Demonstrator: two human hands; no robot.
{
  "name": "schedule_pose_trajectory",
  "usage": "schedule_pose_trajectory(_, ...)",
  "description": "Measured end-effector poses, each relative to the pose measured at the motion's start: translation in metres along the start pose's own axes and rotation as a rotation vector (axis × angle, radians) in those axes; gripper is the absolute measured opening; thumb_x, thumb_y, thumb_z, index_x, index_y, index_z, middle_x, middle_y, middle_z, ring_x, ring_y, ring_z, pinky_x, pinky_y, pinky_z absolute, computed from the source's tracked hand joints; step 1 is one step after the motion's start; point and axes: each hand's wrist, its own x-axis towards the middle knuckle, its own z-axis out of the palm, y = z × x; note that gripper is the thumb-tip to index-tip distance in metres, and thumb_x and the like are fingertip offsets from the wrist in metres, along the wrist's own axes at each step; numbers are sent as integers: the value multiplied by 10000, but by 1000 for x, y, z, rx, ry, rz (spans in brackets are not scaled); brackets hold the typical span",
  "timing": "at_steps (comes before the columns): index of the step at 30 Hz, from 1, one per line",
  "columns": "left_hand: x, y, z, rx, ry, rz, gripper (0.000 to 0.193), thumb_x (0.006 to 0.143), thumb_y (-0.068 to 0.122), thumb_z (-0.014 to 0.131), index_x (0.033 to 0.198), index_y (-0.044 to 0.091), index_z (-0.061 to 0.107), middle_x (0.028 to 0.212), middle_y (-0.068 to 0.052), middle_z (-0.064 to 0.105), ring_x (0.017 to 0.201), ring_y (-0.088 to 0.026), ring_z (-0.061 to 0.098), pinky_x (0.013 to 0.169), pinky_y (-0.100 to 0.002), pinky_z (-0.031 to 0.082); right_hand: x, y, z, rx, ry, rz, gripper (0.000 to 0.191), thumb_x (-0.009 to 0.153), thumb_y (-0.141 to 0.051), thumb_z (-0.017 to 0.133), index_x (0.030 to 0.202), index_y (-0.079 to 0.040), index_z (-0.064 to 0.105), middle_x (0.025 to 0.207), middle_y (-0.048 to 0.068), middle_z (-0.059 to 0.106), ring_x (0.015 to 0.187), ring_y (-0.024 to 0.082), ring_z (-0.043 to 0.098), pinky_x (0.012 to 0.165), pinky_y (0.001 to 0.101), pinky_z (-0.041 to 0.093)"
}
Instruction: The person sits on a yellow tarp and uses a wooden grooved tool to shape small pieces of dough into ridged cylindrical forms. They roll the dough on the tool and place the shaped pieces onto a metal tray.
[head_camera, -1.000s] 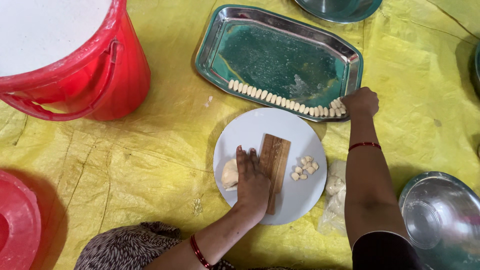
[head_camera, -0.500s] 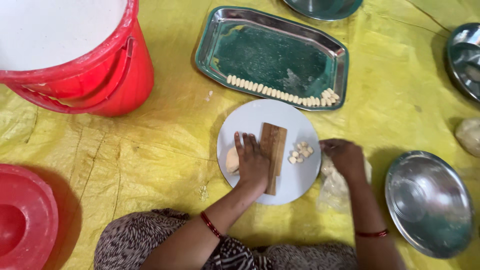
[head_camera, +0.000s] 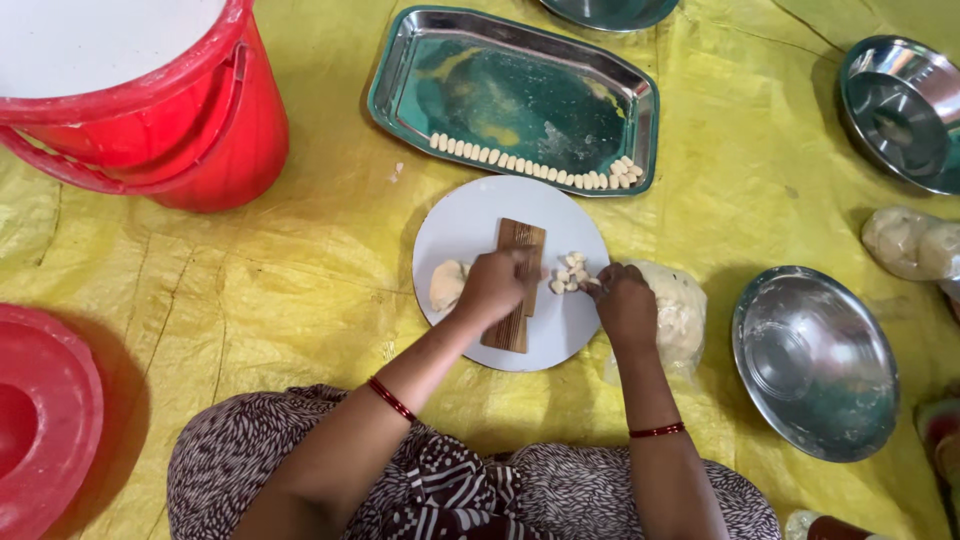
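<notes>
Yellow floor sheet (head_camera: 250, 290), red bucket (head_camera: 190, 140) far left, white round plate (head_camera: 470, 220), brown ridged board (head_camera: 520, 240), pale dough pieces (head_camera: 570, 272), silver-green tray (head_camera: 400, 70), brown-and-white patterned dress (head_camera: 240, 450), red bangles (head_camera: 392, 399)

One head-worn camera looked almost straight down from above the seated person's lap onto the yellow sheet (head_camera: 300, 300). It faced forward past the white plate (head_camera: 460, 225), near the picture's centre, to the steel tray (head_camera: 400, 60) at the top edge. Both forearms entered from the bottom, fairly near the lens.
</notes>
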Motion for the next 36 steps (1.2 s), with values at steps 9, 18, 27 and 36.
schedule_pose_trajectory(9, 40, -57, 35, -1584, -84, -216, 742, 972, 681, 407, 1349, 67, 584, 1304, -127, 671, 1152, -228, 627, 966, -354, 518, -20, -91, -28, 180, 90, -225, 253, 820, -276, 857, 890, -68, 729, 926, 97, 701, 852, 288, 689, 708, 410, 559)
schedule_pose_trajectory(18, 17, -58, 55, -1900, -682, 9, 764, 1095, 636, 289, 1595, 58, 307, 1541, -211, 501, 1298, -299, 557, 1080, -399, 479, -16, -124, -13, 308, 92, -459, 585, 985, -423, 564, 1386, -4, 487, 1633, 228, 287, 1559, 420, 195, 1255, 635, 197)
schedule_pose_trajectory(27, -13, 9, 50, -1691, 46, 287, 807, 974, 636, 336, 1650, 248, 129, 1752, -93, 114, 1557, -308, 274, 1272, -494, 236, -18, -142, 2, 440, 30, -480, 872, 996, -721, 84, 1669, -172, 156, 1752, 155, 75, 1640, 377, -31, 1322, 569, -14)
schedule_pose_trajectory(36, 15, -22, 54, -1278, -36, 893, 678, 1067, 638, 385, 1672, 406, 185, 1784, -9, 122, 1633, -345, 215, 1345, -524, 194, -27, -145, -9, 355, -213, -531, 915, 978, -789, 54, 1683, -206, 70, 1773, 125, -9, 1635, 361, -100, 1341, 604, -13)
